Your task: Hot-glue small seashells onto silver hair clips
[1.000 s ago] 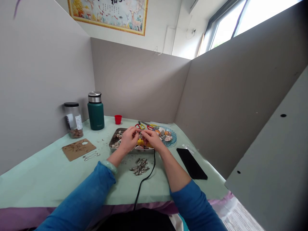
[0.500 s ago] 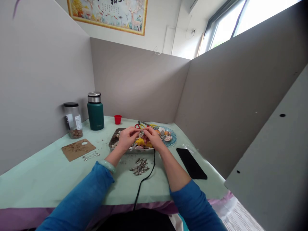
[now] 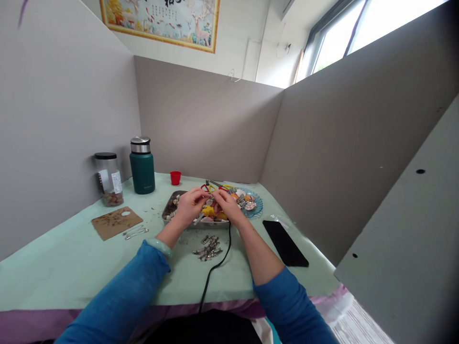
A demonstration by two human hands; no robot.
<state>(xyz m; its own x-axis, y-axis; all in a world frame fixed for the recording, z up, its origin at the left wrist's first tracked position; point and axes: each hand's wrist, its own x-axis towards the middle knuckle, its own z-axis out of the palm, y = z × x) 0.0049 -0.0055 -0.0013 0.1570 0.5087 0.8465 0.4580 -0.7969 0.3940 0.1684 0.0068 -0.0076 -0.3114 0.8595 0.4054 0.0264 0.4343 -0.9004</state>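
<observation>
Over the metal tray (image 3: 190, 225), both hands meet with fingertips close together. My left hand (image 3: 190, 205) is pinched closed, and so is my right hand (image 3: 227, 206). Between their fingertips is a small pale, shiny piece (image 3: 210, 202), too small and too covered by fingers to name. Shells and a yellow star-shaped piece (image 3: 208, 210) lie in the tray beneath. On the cloth in front of it is a pile of small silver metal clips (image 3: 208, 249). A black cord (image 3: 211, 272) runs from the tray toward my lap.
To the right are a blue plate (image 3: 258, 206) of shells and a black phone-like slab (image 3: 285, 243). Pliers (image 3: 210, 186) and a red cup (image 3: 175, 178) stand behind. At left are a green flask (image 3: 142, 169), a jar (image 3: 109, 181), brown card (image 3: 116, 223) and safety pins (image 3: 135, 232).
Almost nothing differs. The fingertips have shifted very slightly around the small piece, while both arms and the things on the table stay put.
</observation>
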